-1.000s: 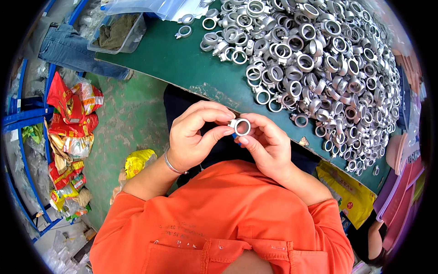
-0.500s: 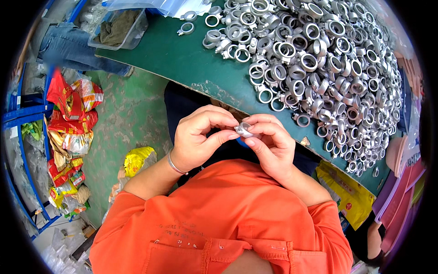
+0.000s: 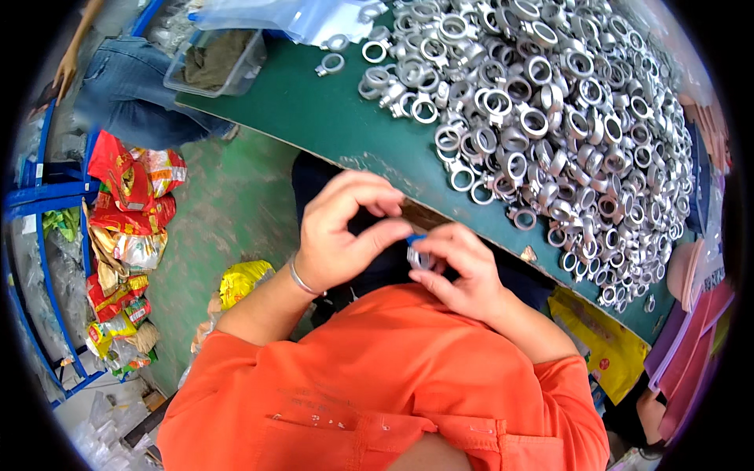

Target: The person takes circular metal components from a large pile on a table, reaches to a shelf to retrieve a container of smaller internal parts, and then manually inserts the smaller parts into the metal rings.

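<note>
At the middle of the frame my left hand (image 3: 342,231) and right hand (image 3: 459,271) both pinch closed on one small metal ring (image 3: 419,257), fitting a blue piece (image 3: 415,238), I judge; seating it needs steady thumb pressure.

We see a green table (image 3: 314,118) heaped with loose metal rings (image 3: 550,102), a clear plastic tub (image 3: 216,63) at its left end, and colourful snack packets (image 3: 126,228) on the floor beside it.

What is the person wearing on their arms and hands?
Both hands, left hand and right hand, are bare, with no gloves. The forearms are bare too. A thin silver bangle circles the left wrist. Orange short sleeves cover the upper arms.
</note>
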### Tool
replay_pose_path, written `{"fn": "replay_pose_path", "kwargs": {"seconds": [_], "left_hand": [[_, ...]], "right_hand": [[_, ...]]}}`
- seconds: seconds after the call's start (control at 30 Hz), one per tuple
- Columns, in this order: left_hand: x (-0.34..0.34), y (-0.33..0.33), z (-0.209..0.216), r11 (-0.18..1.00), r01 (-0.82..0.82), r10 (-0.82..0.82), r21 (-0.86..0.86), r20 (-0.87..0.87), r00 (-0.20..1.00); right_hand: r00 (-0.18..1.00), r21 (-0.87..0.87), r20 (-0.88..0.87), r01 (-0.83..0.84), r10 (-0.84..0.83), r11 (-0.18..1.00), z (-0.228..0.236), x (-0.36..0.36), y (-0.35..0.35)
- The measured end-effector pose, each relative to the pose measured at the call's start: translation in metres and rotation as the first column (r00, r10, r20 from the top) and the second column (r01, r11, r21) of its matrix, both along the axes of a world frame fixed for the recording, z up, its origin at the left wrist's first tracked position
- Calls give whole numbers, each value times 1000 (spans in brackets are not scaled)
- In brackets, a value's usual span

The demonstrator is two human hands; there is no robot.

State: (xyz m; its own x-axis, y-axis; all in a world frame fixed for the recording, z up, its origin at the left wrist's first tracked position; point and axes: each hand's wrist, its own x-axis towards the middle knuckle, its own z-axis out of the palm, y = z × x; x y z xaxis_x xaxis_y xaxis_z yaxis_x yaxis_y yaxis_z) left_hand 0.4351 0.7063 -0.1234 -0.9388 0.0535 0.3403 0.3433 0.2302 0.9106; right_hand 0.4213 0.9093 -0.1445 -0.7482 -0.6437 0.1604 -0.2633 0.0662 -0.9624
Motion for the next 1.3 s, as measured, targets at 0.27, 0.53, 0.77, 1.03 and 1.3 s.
{"fn": "replay_pose_path", "kwargs": {"seconds": [0.27,0.53,0.77,1.03,1.3], "left_hand": [[-71,-49,10,794,-482,463,-370,-147,874],[-106,-61,-4,606,-544,509,-580,-243,826],[-90,-68,-6,697,-552,401,-459,-389,830],[-45,-35,0,849,-471,389,-237,-322,863],[-11,-4,2,990,-129,133,55,-95,986]], "right_hand": [[873,394,271,282,-404,875,-105,-1,20],[924,474,351,-36,-151,880,-73,-2,22],[985,319,154,-128,82,939,-16,-5,-2],[996,144,40,-90,85,985,0,-10,-8],[958,-58,275,95,-75,994,9,1,-19]]}}
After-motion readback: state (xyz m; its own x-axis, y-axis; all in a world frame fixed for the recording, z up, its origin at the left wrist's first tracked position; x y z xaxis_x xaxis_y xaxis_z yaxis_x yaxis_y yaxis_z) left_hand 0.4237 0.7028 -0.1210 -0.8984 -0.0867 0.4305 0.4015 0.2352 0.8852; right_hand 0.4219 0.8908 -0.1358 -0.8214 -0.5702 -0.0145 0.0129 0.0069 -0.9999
